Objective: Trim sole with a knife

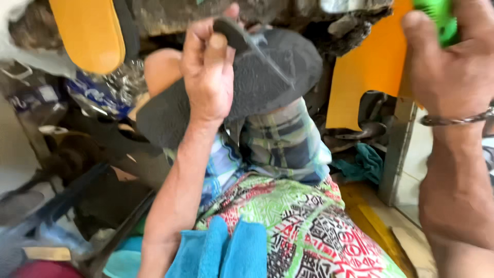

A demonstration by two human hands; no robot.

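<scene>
My left hand [207, 72] grips a dark grey rubber shoe sole [267, 82] that rests on my knee, and pinches a loose dark strip [234, 33] at the sole's upper edge between thumb and fingers. My right hand [453, 56], with a metal bracelet [455, 120] at the wrist, is raised at the upper right and is closed around a bright green object [437, 18] that is mostly cut off by the frame. My lap is covered by checked cloth [280, 144] and a patterned green, red and black cloth [309, 226].
An orange sheet [368, 72] hangs behind the sole, and an orange insole [90, 31] lies at the upper left. A blue towel [226, 252] lies on my lap. Dark clutter, bags and scraps fill the left side; a metal frame post [396, 149] stands at the right.
</scene>
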